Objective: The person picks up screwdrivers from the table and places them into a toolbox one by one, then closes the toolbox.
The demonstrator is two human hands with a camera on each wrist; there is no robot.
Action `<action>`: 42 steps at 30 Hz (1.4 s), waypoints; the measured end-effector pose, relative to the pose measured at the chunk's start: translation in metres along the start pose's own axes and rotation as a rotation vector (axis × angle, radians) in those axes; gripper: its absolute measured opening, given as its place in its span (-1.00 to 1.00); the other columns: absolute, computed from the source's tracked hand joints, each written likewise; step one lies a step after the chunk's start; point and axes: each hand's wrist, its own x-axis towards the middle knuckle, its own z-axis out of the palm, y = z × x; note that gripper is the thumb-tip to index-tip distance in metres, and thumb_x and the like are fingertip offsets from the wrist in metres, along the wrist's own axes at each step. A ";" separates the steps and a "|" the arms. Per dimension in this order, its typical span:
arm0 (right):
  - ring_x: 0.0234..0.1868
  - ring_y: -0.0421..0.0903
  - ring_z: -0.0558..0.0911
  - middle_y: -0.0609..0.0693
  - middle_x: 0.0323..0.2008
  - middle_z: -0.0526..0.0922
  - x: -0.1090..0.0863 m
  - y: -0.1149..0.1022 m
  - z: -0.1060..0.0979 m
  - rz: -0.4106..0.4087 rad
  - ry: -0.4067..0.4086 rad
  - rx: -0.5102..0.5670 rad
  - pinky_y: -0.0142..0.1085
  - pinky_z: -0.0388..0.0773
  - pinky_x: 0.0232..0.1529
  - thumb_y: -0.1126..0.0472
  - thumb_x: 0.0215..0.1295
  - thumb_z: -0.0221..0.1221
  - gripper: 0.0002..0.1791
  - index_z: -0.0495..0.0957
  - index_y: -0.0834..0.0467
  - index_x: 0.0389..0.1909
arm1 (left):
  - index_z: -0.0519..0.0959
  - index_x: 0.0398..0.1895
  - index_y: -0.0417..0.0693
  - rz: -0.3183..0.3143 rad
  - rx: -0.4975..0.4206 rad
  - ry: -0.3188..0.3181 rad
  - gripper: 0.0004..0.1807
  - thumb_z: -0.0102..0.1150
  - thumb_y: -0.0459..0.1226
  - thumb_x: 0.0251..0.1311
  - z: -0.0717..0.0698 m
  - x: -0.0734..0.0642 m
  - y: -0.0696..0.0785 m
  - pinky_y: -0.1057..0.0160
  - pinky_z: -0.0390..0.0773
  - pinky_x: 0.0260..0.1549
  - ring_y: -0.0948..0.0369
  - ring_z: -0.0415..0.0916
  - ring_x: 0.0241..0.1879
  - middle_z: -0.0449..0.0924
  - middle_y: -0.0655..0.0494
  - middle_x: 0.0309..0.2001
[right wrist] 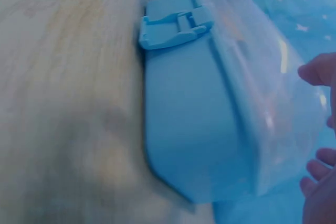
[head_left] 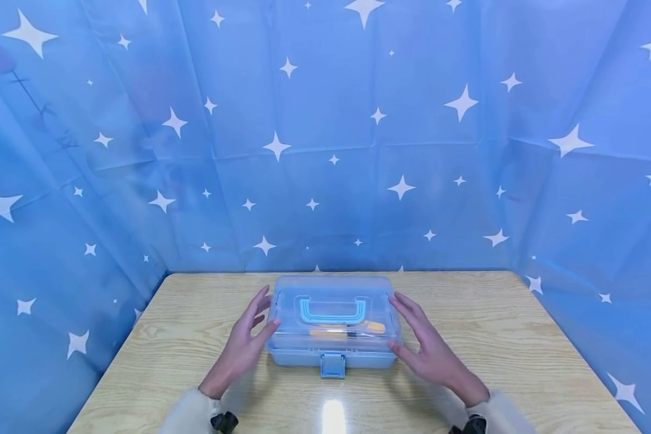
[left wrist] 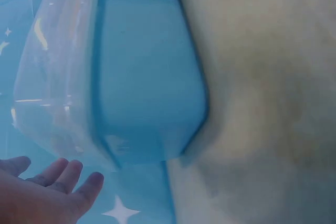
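Note:
A blue plastic storage box (head_left: 304, 357) with a clear lid (head_left: 287, 301), a blue carry handle (head_left: 333, 317) and a front latch (head_left: 333, 365) sits on the table. Orange or yellow items (head_left: 376, 327) show through the lid. My left hand (head_left: 244, 343) is beside the box's left end with fingers spread; in the left wrist view, its fingers (left wrist: 63, 179) are close to the lid's corner. My right hand (head_left: 425, 343) is at the right end, fingers extended. Whether either hand touches the box is hard to tell.
The box stands near the back of a light wood-grain table (head_left: 493, 325). A blue curtain (head_left: 331, 175) with white stars hangs behind the table and along both sides. A bright reflection lies on the tabletop in front of the box.

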 end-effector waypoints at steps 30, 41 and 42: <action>0.47 0.09 0.25 0.11 0.49 0.22 0.052 -0.056 0.044 -0.530 -0.321 -0.464 0.19 0.26 0.38 -0.06 0.23 0.29 -0.28 0.35 -0.09 0.42 | 0.27 0.50 0.03 0.283 0.703 -0.246 -0.40 -0.08 0.01 0.47 0.032 0.053 0.038 -0.21 -0.10 0.48 -0.07 -0.06 0.54 0.08 -0.12 0.53; 0.51 0.27 0.10 0.21 0.56 -0.05 0.035 -0.060 0.069 -0.576 -0.331 -0.698 0.18 0.12 0.44 -0.30 0.13 0.29 -0.35 0.54 -0.19 0.25 | 0.19 0.54 0.08 0.268 0.825 -0.296 -0.39 -0.24 0.05 0.51 0.033 0.054 0.040 -0.20 -0.14 0.49 -0.03 -0.09 0.55 0.03 -0.11 0.55; 0.52 0.28 0.06 0.20 0.57 -0.09 0.033 -0.060 0.072 -0.561 -0.334 -0.706 0.19 0.10 0.44 -0.31 0.11 0.29 -0.36 0.55 -0.20 0.23 | 0.18 0.54 0.08 0.266 0.829 -0.296 -0.39 -0.25 0.05 0.51 0.033 0.054 0.040 -0.20 -0.14 0.49 -0.03 -0.09 0.55 0.03 -0.10 0.55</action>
